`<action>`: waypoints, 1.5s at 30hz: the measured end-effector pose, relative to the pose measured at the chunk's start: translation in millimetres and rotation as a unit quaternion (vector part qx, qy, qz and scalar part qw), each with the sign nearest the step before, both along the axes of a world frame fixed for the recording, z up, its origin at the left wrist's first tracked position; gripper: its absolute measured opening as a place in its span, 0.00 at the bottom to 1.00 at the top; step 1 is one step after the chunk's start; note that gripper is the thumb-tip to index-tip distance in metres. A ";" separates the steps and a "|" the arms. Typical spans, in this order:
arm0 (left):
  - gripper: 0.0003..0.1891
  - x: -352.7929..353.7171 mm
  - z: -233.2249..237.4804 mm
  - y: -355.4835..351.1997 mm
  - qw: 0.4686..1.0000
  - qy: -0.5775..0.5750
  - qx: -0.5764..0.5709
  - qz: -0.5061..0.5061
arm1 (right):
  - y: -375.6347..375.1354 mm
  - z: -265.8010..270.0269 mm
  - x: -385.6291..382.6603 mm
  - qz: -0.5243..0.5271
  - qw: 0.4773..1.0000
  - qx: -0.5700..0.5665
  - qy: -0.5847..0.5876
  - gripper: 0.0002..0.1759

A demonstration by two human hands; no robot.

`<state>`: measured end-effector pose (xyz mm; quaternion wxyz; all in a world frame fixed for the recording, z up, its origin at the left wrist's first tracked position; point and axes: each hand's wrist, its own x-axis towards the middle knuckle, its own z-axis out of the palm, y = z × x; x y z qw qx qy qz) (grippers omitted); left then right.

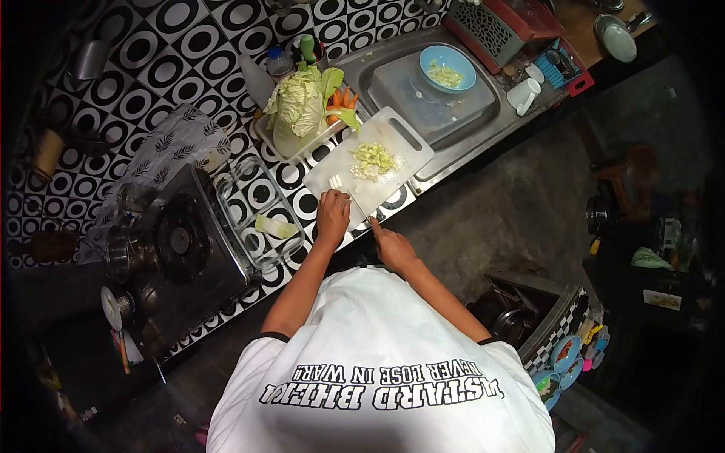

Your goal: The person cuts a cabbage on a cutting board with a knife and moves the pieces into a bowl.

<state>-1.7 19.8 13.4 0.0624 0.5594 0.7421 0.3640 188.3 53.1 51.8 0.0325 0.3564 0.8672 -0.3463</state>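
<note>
My left hand (pixel 333 215) has its fingers curled down on the near left part of a white cutting board (pixel 408 162). Its fingertips press on small white vegetable strips (pixel 335 182), perhaps cabbage stalk. A knife (pixel 359 206) lies angled over the board's near edge, its thin blade close beside those fingers. My right hand (pixel 393 248) is closed around the handle. Toward the board's middle sits a heap of chopped pale green leaves (pixel 373 161). Whatever lies under my left palm is hidden.
Behind the board, a container (pixel 321 142) holds a cabbage (pixel 296 109) and carrots (pixel 346 100). A blue bowl (pixel 457 54) with chopped pieces stands over the sink (pixel 491 113). Left are a glass dish (pixel 223 198) with a cabbage piece (pixel 276 226) and a stove (pixel 181 249).
</note>
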 end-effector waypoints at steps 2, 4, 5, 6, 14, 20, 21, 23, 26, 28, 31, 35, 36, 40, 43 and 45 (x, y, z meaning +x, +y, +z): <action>0.07 0.6 0.8 -0.8 1.000 -0.010 0.015 -0.004 | -1.1 -4.2 -0.8 0.007 1.000 0.004 -0.001 0.34; 0.07 0.2 0.3 -1.4 1.000 -0.014 0.010 -0.005 | -2.1 -0.7 -2.4 0.006 1.000 0.003 0.000 0.33; 0.08 -0.2 0.1 -1.4 1.000 -0.017 0.006 -0.007 | -2.5 0.9 -3.5 0.006 1.000 0.003 0.002 0.33; 0.08 -0.4 -0.4 -1.6 1.000 -0.017 0.004 -0.008 | -3.2 1.7 -4.5 0.005 1.000 0.002 0.002 0.33; 0.07 0.3 -5.5 0.2 1.000 -0.024 0.008 0.008 | -10.3 -3.8 -8.2 -0.001 1.000 0.022 -0.001 0.33; 0.05 1.3 -5.6 1.8 0.999 -0.035 0.019 0.006 | -13.0 1.1 -7.3 -0.011 1.000 0.004 -0.010 0.32; 0.05 1.3 -6.1 1.8 0.999 -0.035 0.019 0.006 | -13.3 0.9 -7.1 -0.011 1.000 0.004 -0.010 0.32; 0.05 1.0 -7.1 1.6 0.999 -0.037 0.020 0.006 | -13.5 0.5 -7.1 -0.004 1.000 0.011 -0.009 0.31; 0.05 1.7 -5.5 1.3 0.999 -0.047 0.015 0.007 | -14.9 -2.0 -7.1 -0.004 1.000 0.014 -0.007 0.31; 0.05 2.0 -5.5 1.7 0.999 -0.048 0.014 0.009 | -14.4 1.9 -7.7 0.000 1.000 0.019 -0.011 0.32; 0.05 2.0 -6.0 1.2 0.999 -0.047 0.010 0.011 | -14.9 4.7 -9.0 0.006 1.000 0.023 -0.010 0.33; 0.05 2.6 -5.5 1.9 0.999 -0.045 0.010 0.013 | -14.2 0.6 -10.7 0.010 1.000 0.029 -0.008 0.33; 0.05 2.6 -5.2 1.9 0.999 -0.045 0.008 0.013 | -13.9 2.5 -12.1 0.010 1.000 0.027 -0.008 0.33; 0.05 2.3 -5.5 2.2 0.999 -0.049 0.006 0.013 | -10.5 12.3 -15.7 0.025 0.998 0.045 -0.028 0.34; 0.04 1.8 -6.8 3.0 0.999 -0.043 0.013 0.013 | -7.0 21.8 -19.6 0.025 0.998 0.040 -0.046 0.35; 0.03 1.6 -7.3 3.3 0.999 -0.037 0.018 0.013 | -5.8 25.9 -23.0 0.019 0.998 0.032 -0.056 0.36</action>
